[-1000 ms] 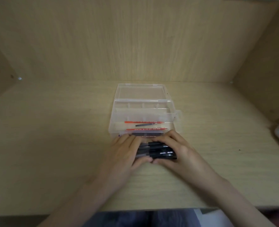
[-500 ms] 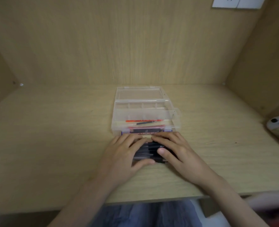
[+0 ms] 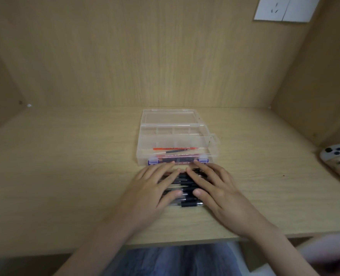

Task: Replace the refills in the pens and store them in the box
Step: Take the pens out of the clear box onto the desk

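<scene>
**Pens lie crosswise under two flat hands, with the box just beyond**

On the left, the left hand lies palm down on the desk. Its fingers are straight and spread and its thumb is out; it presses on the pens and grips nothing.

In the middle, the pens lie side by side in a loose row under and between both hands. Their long axes run left to right across the desk, parallel to the near wall of the box. I cannot count them because the hands cover most of them.

Straight beyond the fingertips, almost touching them, the clear box stands open with its lid folded back. A red refill and a black refill lie in its front compartment, also running left to right.

The right hand mirrors the left. It lies flat with straight fingers resting on the right ends of the pens, and it holds nothing either.

Neither hand is nearer, since each covers one end of the row. Taking a single pen probably means curling the fingers round one barrel from its end. The pens are round and may roll towards or away from the person when the pressure comes off. No refill swap has begun yet, by the look of it.

At the far right edge of the desk lies a white gadget, well apart from the work.
</scene>
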Demonstrator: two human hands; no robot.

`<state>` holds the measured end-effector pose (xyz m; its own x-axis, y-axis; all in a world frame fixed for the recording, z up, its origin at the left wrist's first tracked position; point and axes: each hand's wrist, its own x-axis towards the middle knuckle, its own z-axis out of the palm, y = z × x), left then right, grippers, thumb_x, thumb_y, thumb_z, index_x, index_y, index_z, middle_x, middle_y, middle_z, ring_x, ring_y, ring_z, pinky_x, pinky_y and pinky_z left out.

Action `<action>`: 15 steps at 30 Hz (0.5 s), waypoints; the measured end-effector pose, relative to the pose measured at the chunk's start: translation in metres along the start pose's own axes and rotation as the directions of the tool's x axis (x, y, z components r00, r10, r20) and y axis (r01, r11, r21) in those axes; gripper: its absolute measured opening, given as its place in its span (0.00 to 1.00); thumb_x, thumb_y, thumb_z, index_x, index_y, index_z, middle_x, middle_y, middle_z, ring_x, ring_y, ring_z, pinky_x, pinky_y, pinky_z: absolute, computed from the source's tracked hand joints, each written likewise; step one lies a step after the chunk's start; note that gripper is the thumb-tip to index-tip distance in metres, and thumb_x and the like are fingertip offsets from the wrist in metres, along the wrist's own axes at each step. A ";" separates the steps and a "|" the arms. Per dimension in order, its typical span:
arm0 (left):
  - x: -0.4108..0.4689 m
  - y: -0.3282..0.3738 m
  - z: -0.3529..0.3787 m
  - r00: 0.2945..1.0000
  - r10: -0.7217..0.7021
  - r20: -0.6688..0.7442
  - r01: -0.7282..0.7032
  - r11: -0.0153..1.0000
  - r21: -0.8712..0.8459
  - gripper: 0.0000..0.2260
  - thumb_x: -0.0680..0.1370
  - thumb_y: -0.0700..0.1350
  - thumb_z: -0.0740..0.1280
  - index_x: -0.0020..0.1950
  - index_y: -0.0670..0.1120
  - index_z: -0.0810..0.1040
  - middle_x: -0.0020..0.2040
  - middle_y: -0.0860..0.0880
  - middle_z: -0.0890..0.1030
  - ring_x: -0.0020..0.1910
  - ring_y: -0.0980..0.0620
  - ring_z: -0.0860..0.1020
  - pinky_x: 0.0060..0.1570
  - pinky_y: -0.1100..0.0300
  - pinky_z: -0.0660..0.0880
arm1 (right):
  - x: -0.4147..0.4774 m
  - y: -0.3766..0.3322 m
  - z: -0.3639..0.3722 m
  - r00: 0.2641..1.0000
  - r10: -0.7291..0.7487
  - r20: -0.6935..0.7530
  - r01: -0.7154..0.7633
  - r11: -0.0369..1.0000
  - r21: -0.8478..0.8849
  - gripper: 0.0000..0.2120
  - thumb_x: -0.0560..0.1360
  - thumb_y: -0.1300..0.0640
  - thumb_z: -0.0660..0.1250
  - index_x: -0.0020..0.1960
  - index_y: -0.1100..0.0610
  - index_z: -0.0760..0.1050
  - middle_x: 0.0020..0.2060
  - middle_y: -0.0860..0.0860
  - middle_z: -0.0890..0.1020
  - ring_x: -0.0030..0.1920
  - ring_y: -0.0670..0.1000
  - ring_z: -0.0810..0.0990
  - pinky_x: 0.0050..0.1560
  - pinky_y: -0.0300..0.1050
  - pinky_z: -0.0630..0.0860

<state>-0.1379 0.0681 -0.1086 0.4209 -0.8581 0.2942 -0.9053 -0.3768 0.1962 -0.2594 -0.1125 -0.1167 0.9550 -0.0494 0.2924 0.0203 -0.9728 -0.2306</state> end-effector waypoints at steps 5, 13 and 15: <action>-0.001 0.005 -0.013 0.984 0.050 -0.173 -0.073 0.989 -0.126 0.18 0.80 0.55 0.52 0.64 0.50 0.74 0.60 0.55 0.75 0.60 0.57 0.70 0.60 0.64 0.61 | -0.008 0.004 -0.019 0.978 0.085 -0.189 -0.011 0.932 0.362 0.17 0.76 0.39 0.58 0.60 0.43 0.76 0.60 0.40 0.72 0.63 0.46 0.66 0.65 0.35 0.60; -0.002 0.007 -0.005 0.970 0.184 -0.158 -0.202 0.973 -0.108 0.15 0.80 0.55 0.55 0.53 0.51 0.80 0.55 0.57 0.77 0.57 0.57 0.72 0.59 0.64 0.62 | -0.021 0.008 -0.017 0.992 -0.042 -0.118 0.078 0.944 0.321 0.14 0.65 0.36 0.71 0.44 0.43 0.77 0.53 0.39 0.70 0.56 0.48 0.67 0.58 0.40 0.63; -0.003 0.005 -0.003 0.970 0.202 -0.133 -0.214 0.973 -0.084 0.14 0.79 0.54 0.56 0.53 0.52 0.80 0.55 0.56 0.77 0.57 0.57 0.72 0.59 0.63 0.62 | -0.021 0.009 -0.016 0.993 -0.058 -0.104 0.087 0.950 0.299 0.14 0.66 0.36 0.71 0.45 0.43 0.77 0.54 0.39 0.70 0.55 0.48 0.66 0.58 0.42 0.64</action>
<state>-0.1437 0.0695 -0.1056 0.2329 -0.8623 0.4497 -0.9663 -0.1532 0.2067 -0.2839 -0.1236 -0.1101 0.9161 -0.0161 0.4006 0.1908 -0.8613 -0.4710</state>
